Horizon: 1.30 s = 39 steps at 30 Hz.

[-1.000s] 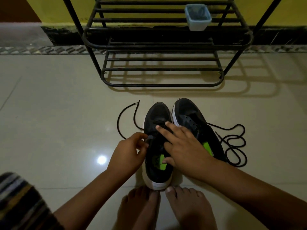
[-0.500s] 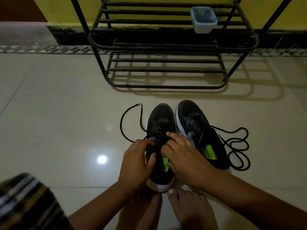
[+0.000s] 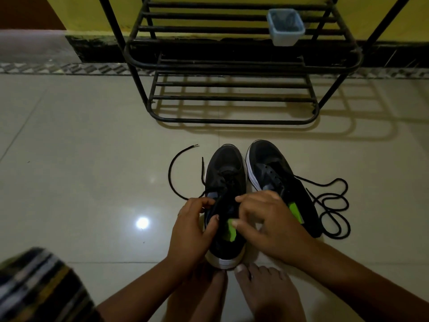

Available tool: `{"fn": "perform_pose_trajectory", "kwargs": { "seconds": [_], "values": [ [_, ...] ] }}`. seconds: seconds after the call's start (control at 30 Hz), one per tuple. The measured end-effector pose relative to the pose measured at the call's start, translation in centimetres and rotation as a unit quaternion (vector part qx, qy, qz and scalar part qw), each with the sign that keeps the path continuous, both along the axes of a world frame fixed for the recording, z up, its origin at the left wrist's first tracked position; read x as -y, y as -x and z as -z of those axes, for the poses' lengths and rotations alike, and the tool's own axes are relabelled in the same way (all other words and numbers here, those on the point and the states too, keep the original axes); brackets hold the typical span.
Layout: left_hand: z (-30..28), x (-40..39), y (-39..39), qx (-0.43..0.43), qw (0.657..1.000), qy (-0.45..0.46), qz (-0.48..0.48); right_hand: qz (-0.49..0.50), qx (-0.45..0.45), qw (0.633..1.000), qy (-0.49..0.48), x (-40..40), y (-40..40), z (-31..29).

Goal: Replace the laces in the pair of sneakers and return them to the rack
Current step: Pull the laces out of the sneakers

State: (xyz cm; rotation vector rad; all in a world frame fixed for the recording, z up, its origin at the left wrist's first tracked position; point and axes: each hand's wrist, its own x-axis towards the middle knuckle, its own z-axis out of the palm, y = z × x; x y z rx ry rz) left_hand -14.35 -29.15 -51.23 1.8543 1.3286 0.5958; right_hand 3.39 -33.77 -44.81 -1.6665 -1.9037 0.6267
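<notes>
Two black sneakers with white soles and green insole patches stand side by side on the tiled floor. The left sneaker [image 3: 226, 173] carries a black lace [image 3: 173, 180] whose loose end curves away over the floor to its left. My left hand [image 3: 192, 231] pinches this lace at the shoe's left eyelet edge. My right hand [image 3: 264, 221] pinches the lace at the tongue, fingers curled over the shoe's opening. The right sneaker [image 3: 276, 175] has bare eyelets, and a second black lace [image 3: 334, 212] lies coiled on the floor to its right.
A black metal shoe rack [image 3: 232, 98] stands against the yellow wall ahead, with a small light-blue tub [image 3: 285, 27] on an upper shelf. My bare feet [image 3: 262, 289] touch the left sneaker's heel. Striped fabric [image 3: 34, 287] shows at lower left.
My right hand drew back from the toe side to the tongue and curled its fingers. My left hand shifted right onto the shoe's edge. The loose lace end slid slightly on the floor.
</notes>
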Motion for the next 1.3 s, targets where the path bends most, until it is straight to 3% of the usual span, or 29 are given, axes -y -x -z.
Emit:
{"fn": "perform_pose_trajectory", "kwargs": {
  "seconds": [0.1,0.2,0.3,0.43,0.53,0.6,0.7,0.87,0.97,1.1,1.2,1.3],
  "values": [
    [0.2,0.1,-0.1,0.005,1.0,0.009,-0.002,0.087,-0.021,0.995,0.041,-0.7,-1.2,-0.2],
    [0.2,0.1,-0.1,0.011,1.0,0.014,0.001,0.053,0.097,0.993,0.05,-1.3,-1.7,0.2],
    [0.0,0.1,-0.1,0.018,1.0,0.008,0.002,0.006,0.122,0.992,0.04,-1.3,-1.8,0.2],
    [-0.2,0.2,-0.3,0.033,0.999,0.003,-0.004,-0.01,-0.009,0.997,0.08,-0.3,-2.1,-0.1],
    [-0.2,0.2,-0.5,0.035,0.999,0.003,-0.009,-0.034,-0.034,0.997,0.064,0.4,-1.3,0.2],
    [-0.1,0.2,-0.4,0.039,0.999,0.005,-0.007,-0.007,-0.123,0.991,0.059,0.4,-1.1,0.0],
    [-0.1,0.2,-0.2,0.043,0.999,0.004,-0.007,0.065,-0.329,0.94,0.062,-0.2,-1.9,-1.0],
    [-0.2,0.1,-0.4,0.035,0.999,-0.005,-0.007,0.147,-0.46,0.875,0.045,-1.2,-3.0,-2.5],
    [-0.2,0.2,-0.3,0.035,0.999,-0.001,-0.006,0.182,-0.485,0.855,0.036,-1.5,-3.7,-3.0],
    [-0.3,0.2,-0.2,0.038,0.999,-0.002,0.002,0.194,-0.454,0.868,0.048,-1.3,-4.0,-3.5],
    [-0.2,0.1,-0.3,0.026,1.0,-0.006,0.011,0.154,-0.509,0.828,0.178,-1.2,-3.9,-4.2],
    [-0.1,0.0,-0.4,0.015,1.0,-0.013,0.017,0.081,-0.486,0.8,0.342,-1.6,-4.0,-4.9]
  ]
}}
